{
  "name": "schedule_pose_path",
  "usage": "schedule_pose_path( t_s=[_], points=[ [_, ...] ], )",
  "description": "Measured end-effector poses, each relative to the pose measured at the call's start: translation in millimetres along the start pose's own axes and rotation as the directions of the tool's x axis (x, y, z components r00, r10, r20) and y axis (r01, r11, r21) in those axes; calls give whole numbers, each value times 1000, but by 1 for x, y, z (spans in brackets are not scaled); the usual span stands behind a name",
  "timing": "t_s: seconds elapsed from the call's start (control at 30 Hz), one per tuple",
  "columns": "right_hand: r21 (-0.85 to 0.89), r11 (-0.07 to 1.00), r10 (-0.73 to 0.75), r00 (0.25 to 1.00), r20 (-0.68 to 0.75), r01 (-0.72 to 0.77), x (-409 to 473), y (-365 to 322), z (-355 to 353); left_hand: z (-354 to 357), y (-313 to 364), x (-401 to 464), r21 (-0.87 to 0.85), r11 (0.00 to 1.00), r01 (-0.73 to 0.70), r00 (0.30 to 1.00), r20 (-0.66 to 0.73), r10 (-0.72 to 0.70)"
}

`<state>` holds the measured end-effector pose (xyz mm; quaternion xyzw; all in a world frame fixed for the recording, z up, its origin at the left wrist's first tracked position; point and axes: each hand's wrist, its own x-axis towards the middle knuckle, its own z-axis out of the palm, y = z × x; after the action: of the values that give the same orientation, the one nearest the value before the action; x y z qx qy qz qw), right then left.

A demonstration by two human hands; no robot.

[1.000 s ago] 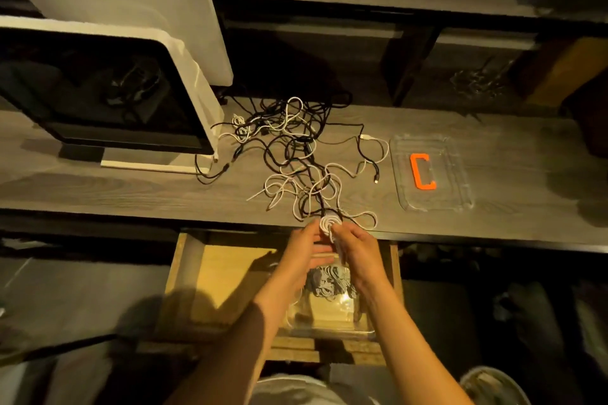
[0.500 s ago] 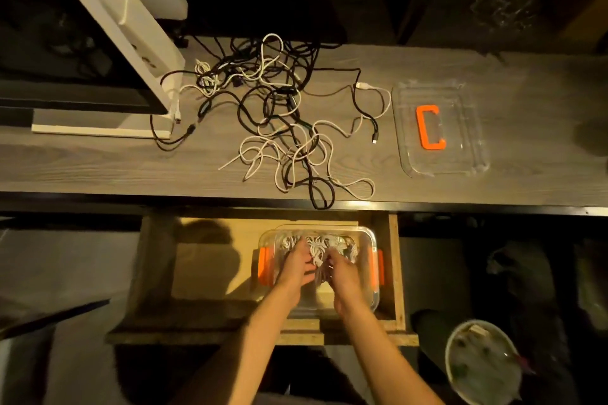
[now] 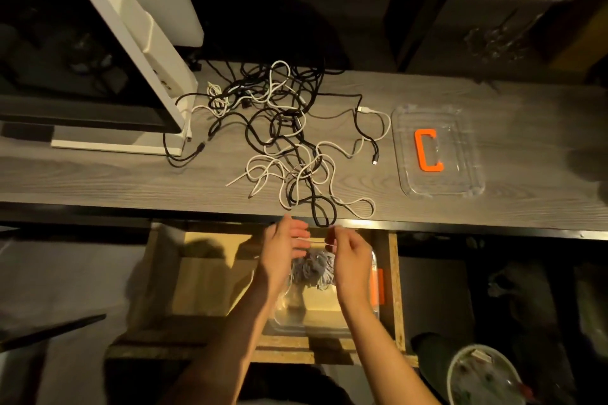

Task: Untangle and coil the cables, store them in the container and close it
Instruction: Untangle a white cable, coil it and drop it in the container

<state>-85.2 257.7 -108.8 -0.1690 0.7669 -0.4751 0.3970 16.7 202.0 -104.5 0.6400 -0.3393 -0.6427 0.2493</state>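
Note:
A tangle of black and white cables [image 3: 289, 141] lies on the grey desk [image 3: 98, 174]. Below the desk edge, an open wooden drawer [image 3: 210, 276] holds a clear container [image 3: 329, 319] with orange side clips. A pale coiled bundle [image 3: 311, 268] lies inside it. My left hand [image 3: 284, 248] hovers over the container with fingers straight and holds nothing. Beside it, my right hand [image 3: 350, 251] has its fingers curled and pinches a thin white cable end just under a black loop hanging over the desk edge. The clear lid [image 3: 406, 177] with an orange clip [image 3: 427, 154] lies on the desk to the right.
A white-framed monitor [image 3: 82, 59] stands at the left of the desk, with cables running up to its base. Dark shelves rise behind the desk. A round bowl [image 3: 483, 378] sits on the floor at lower right.
Both hands have come up out of the container toward the desk edge. The coiled cable they carried now lies in the container. My right hand has pinched a white cable end.

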Motion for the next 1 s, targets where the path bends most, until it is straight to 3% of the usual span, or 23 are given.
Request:
schedule_pose_path(
  t_s=[0.17,0.33,0.4,0.47,0.6,0.77,0.87,1.0],
  points=[
    [-50,990,-132,990,-40,130,27,-31,12,-4,27,11,43,975,-218,967,-123,222],
    [-72,995,-62,997,36,64,51,-42,25,6,47,26,209,964,-162,987,29,159],
    [-54,996,-64,998,14,65,49,-47,25,6,54,27,314,921,-233,971,20,239],
    [-52,992,-114,993,-17,113,46,-54,22,0,65,19,307,901,-307,949,25,315],
    [0,947,-320,947,26,321,35,-84,19,-14,100,-1,385,783,-489,872,199,447],
    [165,901,-434,854,286,402,21,-129,16,-27,159,-40,362,708,-606,795,269,543],
    [175,895,-445,850,282,410,14,-144,7,-37,192,-67,307,658,-687,721,180,669],
    [164,873,-488,835,256,460,7,-164,-7,-53,223,-84,63,638,-768,639,-8,770]
  ],
)
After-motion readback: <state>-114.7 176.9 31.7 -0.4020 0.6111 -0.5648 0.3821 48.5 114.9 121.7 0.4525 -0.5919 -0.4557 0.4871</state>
